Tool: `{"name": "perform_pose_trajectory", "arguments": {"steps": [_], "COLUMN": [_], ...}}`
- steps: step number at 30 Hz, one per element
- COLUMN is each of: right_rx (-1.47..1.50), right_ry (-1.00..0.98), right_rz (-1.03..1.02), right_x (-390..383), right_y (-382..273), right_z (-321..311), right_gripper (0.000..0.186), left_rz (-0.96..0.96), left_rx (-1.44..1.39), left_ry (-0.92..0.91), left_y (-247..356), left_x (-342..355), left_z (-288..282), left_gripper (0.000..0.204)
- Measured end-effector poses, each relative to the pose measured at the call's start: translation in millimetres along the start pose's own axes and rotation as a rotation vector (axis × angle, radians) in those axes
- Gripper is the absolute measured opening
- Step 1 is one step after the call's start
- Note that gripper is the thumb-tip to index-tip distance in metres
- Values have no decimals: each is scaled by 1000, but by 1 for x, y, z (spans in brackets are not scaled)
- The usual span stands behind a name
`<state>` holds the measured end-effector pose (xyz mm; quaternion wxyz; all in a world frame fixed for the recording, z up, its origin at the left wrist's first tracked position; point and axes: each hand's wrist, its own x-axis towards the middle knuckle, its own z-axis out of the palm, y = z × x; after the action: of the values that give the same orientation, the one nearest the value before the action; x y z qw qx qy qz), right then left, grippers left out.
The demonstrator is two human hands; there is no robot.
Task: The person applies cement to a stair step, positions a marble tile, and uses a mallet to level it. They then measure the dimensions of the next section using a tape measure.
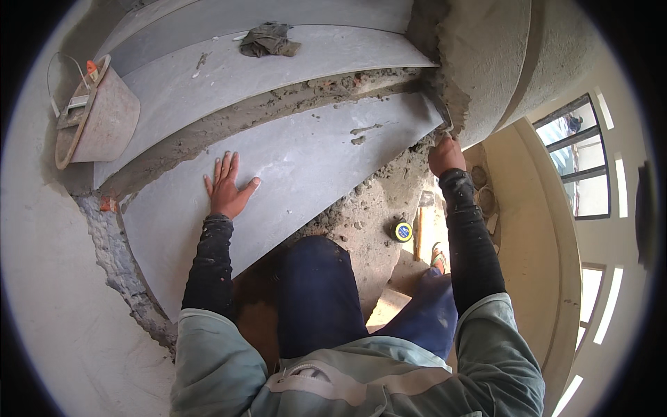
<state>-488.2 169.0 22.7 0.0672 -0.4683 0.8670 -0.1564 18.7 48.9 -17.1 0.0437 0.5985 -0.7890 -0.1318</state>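
A pale grey stone slab (pixel 292 187) lies on the stair step, with smears of mortar on it. My left hand (pixel 226 186) rests on its left part, fingers spread. My right hand (pixel 445 154) is closed round a small metal trowel (pixel 445 124) at the slab's right end, against the mortar-covered edge of the curved wall (pixel 507 48); its handle is hidden in my fingers. A band of wet mortar (pixel 313 94) runs between this slab and the upper tread (pixel 174 97).
A plastic pan (pixel 104 121) with tools stands at the upper left. A dark cloth (pixel 267 42) lies on the upper tread. A yellow-and-black tape measure (pixel 401 230) lies below the slab on rough mortar (pixel 361 222). A curved stairwell edge (pixel 556 292) and windows are at the right.
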Motion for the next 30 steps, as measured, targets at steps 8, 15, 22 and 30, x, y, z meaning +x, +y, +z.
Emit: {"name": "perform_pose_trajectory", "arguments": {"steps": [8, 15, 22, 30], "right_rx": [228, -21, 414, -162], "right_ry": [-222, -172, -550, -235], "right_rz": [-72, -722, -168, -592], "right_x": [-44, -99, -170, -95], "right_y": [-152, -261, -312, -232], "right_z": [45, 83, 31, 52], "right_gripper": [28, 21, 35, 46], "left_rz": [-14, 59, 46, -218], "left_rx": [-18, -228, -571, -402], "left_ry": [23, 118, 306, 370], "left_y": [-11, -24, -75, -67], "left_x": [-14, -2, -93, -254], "left_z": [-9, 1, -13, -19], "left_gripper": [98, 78, 63, 64]}}
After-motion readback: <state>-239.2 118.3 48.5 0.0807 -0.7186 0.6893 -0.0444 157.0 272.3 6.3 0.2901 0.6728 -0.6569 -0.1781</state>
